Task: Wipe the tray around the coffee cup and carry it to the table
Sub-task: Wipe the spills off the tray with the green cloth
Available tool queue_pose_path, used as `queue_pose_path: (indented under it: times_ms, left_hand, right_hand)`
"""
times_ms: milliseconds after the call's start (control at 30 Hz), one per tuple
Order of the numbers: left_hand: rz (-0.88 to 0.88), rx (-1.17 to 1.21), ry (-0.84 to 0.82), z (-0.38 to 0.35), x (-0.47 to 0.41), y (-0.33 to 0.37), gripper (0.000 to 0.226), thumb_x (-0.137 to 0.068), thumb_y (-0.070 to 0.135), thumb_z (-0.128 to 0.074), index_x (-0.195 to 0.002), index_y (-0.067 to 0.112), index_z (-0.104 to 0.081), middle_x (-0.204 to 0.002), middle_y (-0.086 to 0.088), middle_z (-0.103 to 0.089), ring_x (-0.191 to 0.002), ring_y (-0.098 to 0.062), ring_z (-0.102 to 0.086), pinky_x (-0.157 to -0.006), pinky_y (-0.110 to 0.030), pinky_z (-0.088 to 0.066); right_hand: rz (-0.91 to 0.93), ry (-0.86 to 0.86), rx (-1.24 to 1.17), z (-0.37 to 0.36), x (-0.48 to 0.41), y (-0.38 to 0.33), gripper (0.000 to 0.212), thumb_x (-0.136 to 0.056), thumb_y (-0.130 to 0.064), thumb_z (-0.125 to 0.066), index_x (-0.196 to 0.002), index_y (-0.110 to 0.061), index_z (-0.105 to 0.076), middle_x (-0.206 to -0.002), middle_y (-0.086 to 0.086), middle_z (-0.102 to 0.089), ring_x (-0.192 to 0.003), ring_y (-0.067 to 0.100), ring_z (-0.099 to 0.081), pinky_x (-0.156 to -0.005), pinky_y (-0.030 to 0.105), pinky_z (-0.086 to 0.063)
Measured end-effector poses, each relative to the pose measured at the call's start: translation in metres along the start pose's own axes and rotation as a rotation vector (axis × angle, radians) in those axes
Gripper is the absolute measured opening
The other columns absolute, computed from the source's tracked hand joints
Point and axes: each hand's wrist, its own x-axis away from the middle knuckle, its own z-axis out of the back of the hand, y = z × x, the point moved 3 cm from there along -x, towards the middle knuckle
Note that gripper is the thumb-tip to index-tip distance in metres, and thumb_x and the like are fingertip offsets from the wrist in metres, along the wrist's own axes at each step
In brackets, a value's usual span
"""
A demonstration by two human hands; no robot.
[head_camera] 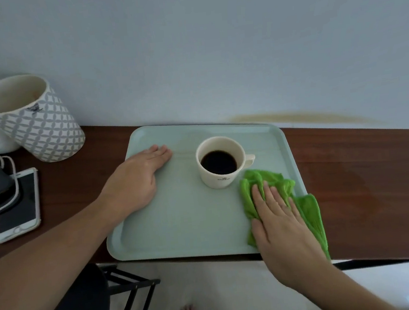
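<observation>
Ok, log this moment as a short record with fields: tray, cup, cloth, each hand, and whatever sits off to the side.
tray: pale green tray on the wooden counter, its near edge at the counter's front edge
cup: cream coffee cup upright on the tray, holding dark coffee, handle to the right
cloth: green cloth bunched at the tray's right side, trailing over its rim
left hand: left hand flat on the tray's left part
right hand: right hand pressed flat on the cloth
side items: phone and patterned pot left of the tray
</observation>
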Motion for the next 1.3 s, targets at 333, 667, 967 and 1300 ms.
queue_pose_path:
  times_ms: [333,667,967,1300]
  left_hand:
    - [0.002,-0.011,-0.008,0.000,-0.001,-0.001,0.072,-0.076,0.006,-0.027,-0.144,0.021,-0.044,-0.151,0.003,-0.042,-0.141,-0.011,-0.034,-0.115,-0.025,-0.021]
    - [0.003,-0.027,-0.012,0.000,-0.002,-0.002,0.070,-0.077,0.008,-0.029,-0.144,0.020,-0.043,-0.150,0.003,-0.043,-0.140,-0.011,-0.036,-0.116,-0.024,-0.019]
    - [0.024,-0.021,-0.009,-0.001,-0.001,-0.002,0.069,-0.079,0.007,-0.027,-0.146,0.022,-0.041,-0.151,0.005,-0.041,-0.141,-0.010,-0.033,-0.116,-0.022,-0.015]
    - [0.030,-0.018,-0.003,-0.002,-0.003,-0.002,0.070,-0.078,0.009,-0.028,-0.145,0.022,-0.042,-0.150,0.005,-0.043,-0.140,-0.011,-0.035,-0.115,-0.024,-0.018]
  right_hand:
    - [0.095,0.047,0.008,0.007,-0.087,-0.012,0.072,-0.089,-0.036,-0.013,-0.159,-0.020,-0.004,-0.167,0.002,0.000,-0.153,0.017,0.002,-0.124,0.042,0.002]
    - [0.383,-0.033,0.000,0.021,-0.151,-0.020,0.057,-0.104,-0.024,-0.030,-0.158,-0.025,-0.011,-0.167,-0.003,-0.007,-0.153,0.014,-0.003,-0.123,0.034,0.004]
    - [0.095,0.122,-0.120,0.015,-0.103,0.002,0.062,-0.097,-0.023,-0.029,-0.158,-0.019,-0.018,-0.166,0.004,-0.013,-0.153,0.017,-0.007,-0.124,0.034,0.000]
    - [0.407,-0.017,-0.104,-0.013,-0.015,-0.079,0.069,-0.088,-0.033,-0.025,-0.155,-0.020,-0.029,-0.164,0.002,-0.021,-0.152,0.017,-0.017,-0.123,0.037,-0.001]
